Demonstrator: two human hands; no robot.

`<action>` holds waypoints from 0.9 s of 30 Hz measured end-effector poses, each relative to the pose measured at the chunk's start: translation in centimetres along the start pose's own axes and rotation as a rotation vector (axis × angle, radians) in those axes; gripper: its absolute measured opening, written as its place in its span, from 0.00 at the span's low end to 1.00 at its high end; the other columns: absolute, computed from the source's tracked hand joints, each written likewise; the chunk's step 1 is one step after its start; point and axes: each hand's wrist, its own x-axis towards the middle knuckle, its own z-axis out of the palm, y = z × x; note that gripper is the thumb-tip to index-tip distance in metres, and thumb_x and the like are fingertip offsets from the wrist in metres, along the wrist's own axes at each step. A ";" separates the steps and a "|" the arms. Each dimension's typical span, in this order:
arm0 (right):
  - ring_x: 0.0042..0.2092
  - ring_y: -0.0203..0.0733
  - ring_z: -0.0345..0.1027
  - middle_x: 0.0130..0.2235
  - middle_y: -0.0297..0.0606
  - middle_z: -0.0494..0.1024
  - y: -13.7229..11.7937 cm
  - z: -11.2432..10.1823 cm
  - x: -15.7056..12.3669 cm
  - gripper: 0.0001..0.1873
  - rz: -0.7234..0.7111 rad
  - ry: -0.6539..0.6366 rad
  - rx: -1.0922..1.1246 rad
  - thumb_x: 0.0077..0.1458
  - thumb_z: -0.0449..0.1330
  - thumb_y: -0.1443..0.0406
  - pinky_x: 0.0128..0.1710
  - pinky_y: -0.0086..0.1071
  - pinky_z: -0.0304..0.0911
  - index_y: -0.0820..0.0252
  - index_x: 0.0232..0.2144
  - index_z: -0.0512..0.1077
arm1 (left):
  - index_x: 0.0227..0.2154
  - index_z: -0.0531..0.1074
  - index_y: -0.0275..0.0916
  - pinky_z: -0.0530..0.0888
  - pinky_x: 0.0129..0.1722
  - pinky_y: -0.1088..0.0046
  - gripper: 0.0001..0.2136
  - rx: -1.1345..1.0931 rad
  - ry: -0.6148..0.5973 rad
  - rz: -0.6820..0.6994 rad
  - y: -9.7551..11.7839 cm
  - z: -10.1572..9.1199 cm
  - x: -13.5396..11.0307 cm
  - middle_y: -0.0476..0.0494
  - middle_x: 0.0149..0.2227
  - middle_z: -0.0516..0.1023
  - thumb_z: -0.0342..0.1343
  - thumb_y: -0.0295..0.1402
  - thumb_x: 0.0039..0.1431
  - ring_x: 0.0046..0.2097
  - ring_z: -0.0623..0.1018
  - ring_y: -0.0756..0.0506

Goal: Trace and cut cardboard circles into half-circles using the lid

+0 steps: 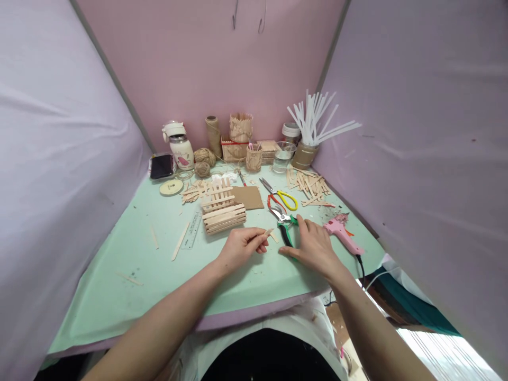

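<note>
My left hand (240, 246) pinches a short wooden craft stick (267, 233) just above the mint-green table (119, 286). My right hand (313, 244) lies over the green and black handles of the pruning cutters (284, 225), fingers curled around them on the table. A small box built of craft sticks (222, 210) stands just beyond my left hand. A pink glue gun (342, 236) lies to the right of my right hand.
Yellow and red scissors (281, 198), a brown card piece (248, 197), a ruler (192, 230) and loose sticks (311, 185) lie about. Twine balls, a flask (179, 148), a phone (161, 166), a water glass (283, 156) and a cup of white straws (305, 151) line the back wall.
</note>
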 end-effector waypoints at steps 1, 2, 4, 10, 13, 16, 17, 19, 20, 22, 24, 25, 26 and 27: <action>0.52 0.69 0.66 0.50 0.60 0.72 -0.1 0.3 0.1 0.47 0.019 -0.006 -0.009 0.43 0.68 0.47 0.49 0.56 0.59 0.65 0.59 0.61 | 0.27 0.77 0.38 0.72 0.31 0.75 0.14 0.020 0.017 0.019 -0.1 0.0 0.0 0.47 0.24 0.77 0.56 0.43 0.60 0.26 0.76 0.49; 0.51 0.68 0.66 0.49 0.60 0.72 -0.3 0.4 0.3 0.44 0.044 -0.013 -0.011 0.44 0.67 0.50 0.48 0.55 0.60 0.65 0.59 0.62 | 0.27 0.77 0.39 0.72 0.31 0.75 0.14 0.036 0.031 0.036 -0.2 0.0 -0.1 0.47 0.24 0.77 0.55 0.43 0.60 0.26 0.76 0.49; 0.50 0.68 0.66 0.47 0.60 0.72 -0.6 0.1 0.4 0.40 0.101 -0.025 0.006 0.44 0.66 0.56 0.48 0.55 0.61 0.69 0.58 0.63 | 0.28 0.78 0.39 0.72 0.31 0.75 0.13 0.050 0.048 0.054 -0.3 -0.1 -0.1 0.47 0.25 0.78 0.55 0.42 0.60 0.26 0.76 0.49; 0.57 0.62 0.63 0.54 0.52 0.70 0.2 -3.6 -1.8 0.36 0.130 -0.037 0.463 0.43 0.59 0.62 0.54 0.55 0.61 0.61 0.57 0.66 | 0.26 0.77 0.37 0.73 0.30 0.74 0.15 -0.108 0.052 -0.037 0.2 0.0 0.1 0.46 0.24 0.77 0.58 0.44 0.58 0.26 0.76 0.49; 0.52 0.57 0.70 0.51 0.46 0.77 0.5 -5.5 -3.9 0.27 0.029 -0.320 0.872 0.47 0.55 0.62 0.49 0.50 0.67 0.56 0.52 0.71 | 0.24 0.76 0.36 0.74 0.29 0.75 0.17 -0.226 -0.007 -0.114 0.6 0.0 0.3 0.45 0.23 0.77 0.61 0.47 0.54 0.26 0.76 0.49; 0.53 0.58 0.71 0.49 0.45 0.79 0.1 -6.3 -5.2 0.26 0.029 -0.463 1.024 0.48 0.56 0.63 0.50 0.50 0.68 0.56 0.51 0.72 | 0.25 0.77 0.35 0.74 0.27 0.76 0.19 -0.280 -0.057 -0.162 0.8 0.0 0.5 0.45 0.24 0.78 0.63 0.49 0.51 0.25 0.76 0.50; 0.54 0.58 0.70 0.49 0.45 0.79 -0.2 -6.3 -5.4 0.26 0.043 -0.475 1.028 0.47 0.56 0.64 0.51 0.50 0.68 0.56 0.51 0.72 | 0.25 0.77 0.35 0.74 0.27 0.76 0.19 -0.283 -0.070 -0.174 0.7 0.0 0.5 0.44 0.24 0.78 0.64 0.50 0.50 0.25 0.76 0.50; 0.54 0.58 0.70 0.49 0.45 0.79 -0.7 -6.3 -5.5 0.26 0.060 -0.478 1.017 0.46 0.56 0.66 0.52 0.50 0.67 0.57 0.51 0.72 | 0.25 0.77 0.35 0.74 0.26 0.76 0.20 -0.285 -0.098 -0.192 0.6 -0.1 0.5 0.44 0.24 0.78 0.64 0.51 0.49 0.24 0.76 0.51; 0.54 0.57 0.70 0.49 0.44 0.79 -1.0 -6.3 -5.5 0.27 0.063 -0.481 1.007 0.46 0.56 0.67 0.52 0.50 0.67 0.57 0.50 0.72 | 0.25 0.77 0.35 0.74 0.26 0.76 0.20 -0.290 -0.111 -0.199 0.6 -0.1 0.5 0.44 0.24 0.79 0.64 0.51 0.48 0.24 0.76 0.51; 0.53 0.56 0.71 0.49 0.43 0.79 -1.4 -6.3 -5.3 0.28 0.061 -0.498 0.992 0.44 0.54 0.69 0.52 0.49 0.67 0.57 0.50 0.72 | 0.25 0.77 0.35 0.74 0.26 0.76 0.21 -0.304 -0.131 -0.216 0.5 -0.1 0.5 0.44 0.24 0.78 0.65 0.52 0.47 0.24 0.76 0.50; 0.53 0.55 0.71 0.49 0.42 0.79 -1.6 -6.5 -5.0 0.28 0.051 -0.518 0.991 0.43 0.53 0.68 0.52 0.48 0.67 0.57 0.50 0.72 | 0.24 0.76 0.35 0.74 0.26 0.76 0.21 -0.318 -0.136 -0.233 0.4 -0.1 0.5 0.44 0.23 0.78 0.65 0.52 0.46 0.23 0.76 0.51; 0.53 0.55 0.71 0.49 0.42 0.79 -1.7 -6.6 -5.0 0.28 0.049 -0.529 0.990 0.43 0.53 0.68 0.52 0.48 0.67 0.57 0.50 0.72 | 0.24 0.76 0.35 0.74 0.26 0.76 0.22 -0.322 -0.140 -0.242 0.4 -0.2 0.5 0.44 0.23 0.78 0.65 0.52 0.46 0.23 0.76 0.51; 0.52 0.55 0.71 0.49 0.42 0.78 -1.8 -6.7 -4.9 0.28 0.050 -0.539 0.988 0.43 0.53 0.68 0.52 0.48 0.66 0.57 0.50 0.72 | 0.24 0.76 0.35 0.74 0.26 0.76 0.22 -0.325 -0.145 -0.251 0.4 -0.2 0.5 0.45 0.23 0.78 0.65 0.53 0.45 0.23 0.76 0.51; 0.52 0.55 0.70 0.49 0.42 0.78 -1.9 -6.8 -4.9 0.28 0.053 -0.548 0.985 0.43 0.54 0.68 0.52 0.47 0.66 0.57 0.50 0.71 | 0.24 0.76 0.35 0.73 0.26 0.77 0.22 -0.326 -0.148 -0.258 0.4 -0.2 0.5 0.45 0.22 0.77 0.66 0.53 0.45 0.23 0.75 0.51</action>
